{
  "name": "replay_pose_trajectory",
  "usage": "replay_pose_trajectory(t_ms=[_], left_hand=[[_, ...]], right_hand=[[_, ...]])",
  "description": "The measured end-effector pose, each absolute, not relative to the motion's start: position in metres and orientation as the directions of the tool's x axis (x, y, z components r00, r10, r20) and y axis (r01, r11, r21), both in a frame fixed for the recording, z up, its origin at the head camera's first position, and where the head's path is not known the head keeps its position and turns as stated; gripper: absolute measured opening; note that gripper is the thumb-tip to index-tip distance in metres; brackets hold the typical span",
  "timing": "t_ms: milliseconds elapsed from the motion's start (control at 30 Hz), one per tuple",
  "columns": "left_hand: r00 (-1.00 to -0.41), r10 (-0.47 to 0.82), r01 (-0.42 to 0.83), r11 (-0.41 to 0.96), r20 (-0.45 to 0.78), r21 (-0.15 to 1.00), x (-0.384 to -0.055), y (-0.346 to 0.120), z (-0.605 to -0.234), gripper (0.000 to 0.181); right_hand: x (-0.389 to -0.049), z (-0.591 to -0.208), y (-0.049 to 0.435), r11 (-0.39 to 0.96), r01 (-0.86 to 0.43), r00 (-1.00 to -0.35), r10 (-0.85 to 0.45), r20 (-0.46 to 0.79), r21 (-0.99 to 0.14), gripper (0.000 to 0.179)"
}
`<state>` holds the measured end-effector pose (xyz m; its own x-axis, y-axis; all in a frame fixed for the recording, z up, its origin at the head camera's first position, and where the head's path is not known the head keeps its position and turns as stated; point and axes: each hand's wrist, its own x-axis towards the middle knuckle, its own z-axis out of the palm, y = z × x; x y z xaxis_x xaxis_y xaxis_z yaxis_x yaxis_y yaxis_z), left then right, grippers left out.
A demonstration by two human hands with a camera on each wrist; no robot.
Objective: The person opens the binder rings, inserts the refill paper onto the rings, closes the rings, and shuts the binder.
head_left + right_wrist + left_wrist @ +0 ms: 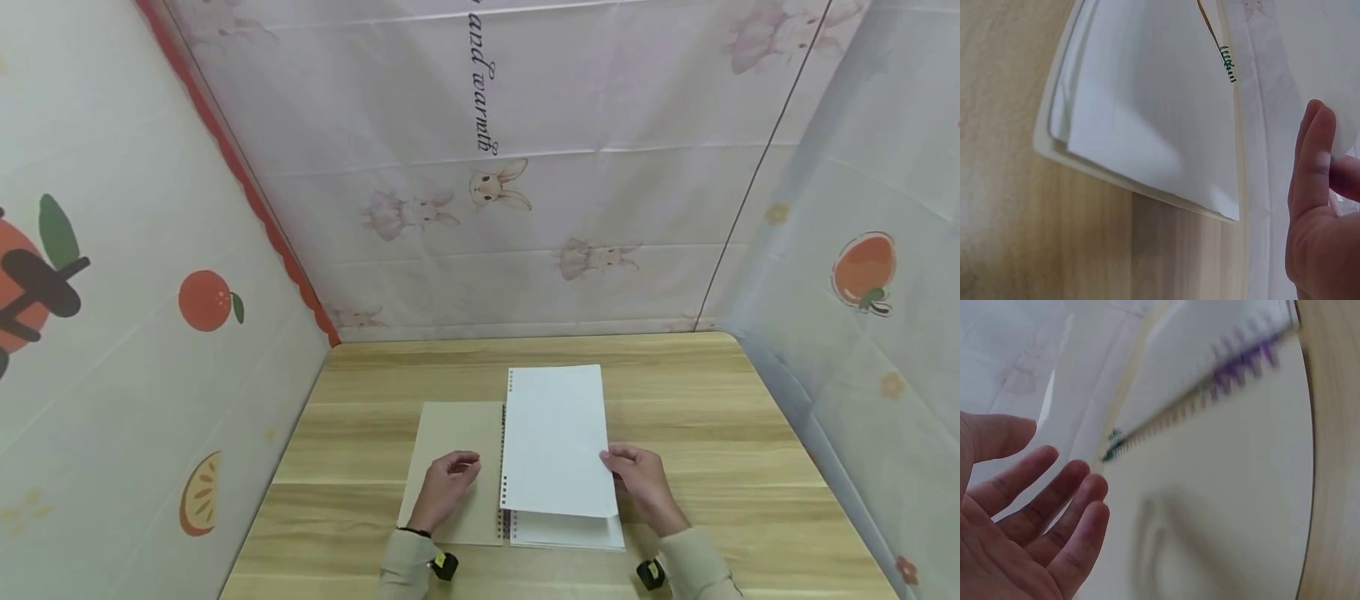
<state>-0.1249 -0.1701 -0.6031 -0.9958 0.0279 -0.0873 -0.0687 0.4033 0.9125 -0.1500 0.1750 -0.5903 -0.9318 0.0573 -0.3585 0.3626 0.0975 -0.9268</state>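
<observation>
A notebook lies spread on the table, its plain beige cover (pixel 461 429) on the left and its white pages (pixel 570 533) on the right. My right hand (pixel 641 483) pinches the right edge of a loose white sheet (pixel 555 442) with punched holes down its left side. That sheet is raised over the pages and sits further back than they do. Over the beige cover hovers my left hand (pixel 447 486), its fingers relaxed and holding nothing. In the left wrist view, purple binding rings (pixel 1244 365) run along the notebook's spine, with a green ring end (pixel 1112 447).
The wood-grain table (pixel 712 433) extends around the notebook. A patterned cloth wall (pixel 420 283) rises behind the table's far edge, with more printed cloth at both sides. Each wrist carries a small black camera (pixel 650 574).
</observation>
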Motion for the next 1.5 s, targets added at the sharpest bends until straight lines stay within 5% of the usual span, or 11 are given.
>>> replay_pose_trajectory(t_ms=[267, 400, 833, 1500], left_hand=[[-0.992, 0.125, 0.101, 0.730, 0.012, 0.676, -0.125, -0.196, -0.621, 0.054], [-0.989, 0.145, 0.095, 0.797, -0.037, 0.596, -0.120, -0.201, -0.627, 0.065], [-0.982, 0.166, 0.095, 0.849, -0.092, 0.520, -0.113, -0.201, -0.629, 0.081], [-0.979, 0.189, 0.122, 0.844, -0.077, 0.522, -0.114, -0.202, -0.638, 0.081]], right_hand=[[-0.146, -0.597, 0.180, 0.155, 0.385, -0.923, 0.060, -0.380, -0.910, 0.043], [-0.144, -0.599, 0.182, 0.166, 0.385, -0.923, 0.066, -0.379, -0.908, 0.042], [-0.140, -0.603, 0.184, 0.178, 0.386, -0.922, 0.073, -0.379, -0.905, 0.042], [-0.137, -0.610, 0.185, 0.180, 0.425, -0.905, 0.066, -0.420, -0.887, 0.040]])
